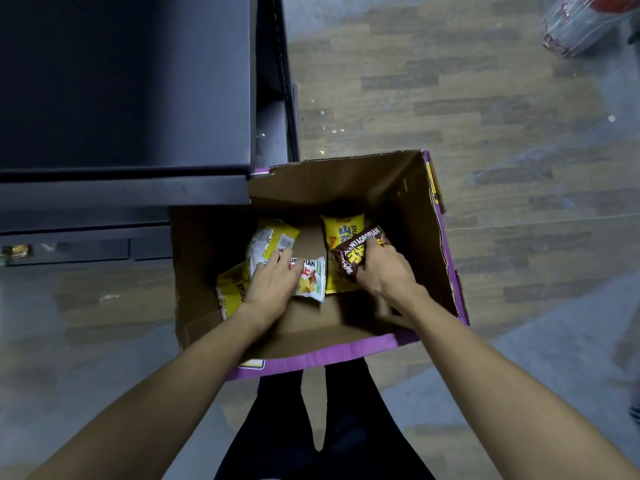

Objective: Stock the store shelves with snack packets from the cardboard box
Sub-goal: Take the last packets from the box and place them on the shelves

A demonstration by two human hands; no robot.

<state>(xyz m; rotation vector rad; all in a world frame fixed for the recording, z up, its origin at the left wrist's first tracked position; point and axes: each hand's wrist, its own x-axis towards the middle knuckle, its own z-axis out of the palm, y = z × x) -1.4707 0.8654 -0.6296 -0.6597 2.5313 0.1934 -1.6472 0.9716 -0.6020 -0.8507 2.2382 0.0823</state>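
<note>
the right hand (384,271) is curled round a brown snack packet (349,251), fingers over its right end and thumb under its near edge, so it grips the packet. the packet lies tilted over a yellow packet (343,230) at the right side of the box floor.

the left hand (273,282) lies palm down on a white snack packet (313,278) in the middle of the box. its fingertips reach onto a silver-backed yellow packet (270,237) just beyond. i cannot tell whether it pinches either one or only rests on them. another yellow packet (232,289) leans against the left wall, partly under the left wrist.

all the packets sit at the bottom of the open cardboard box (346,181), brown inside and purple outside, which stands on the wood-pattern floor (450,98). its left far corner tucks under the edge of a dark store shelf (124,98). the person's dark trouser legs (284,427) stand just near of the box. a clear plastic-wrapped bundle (581,26) lies on the floor at the far right, well apart.
</note>
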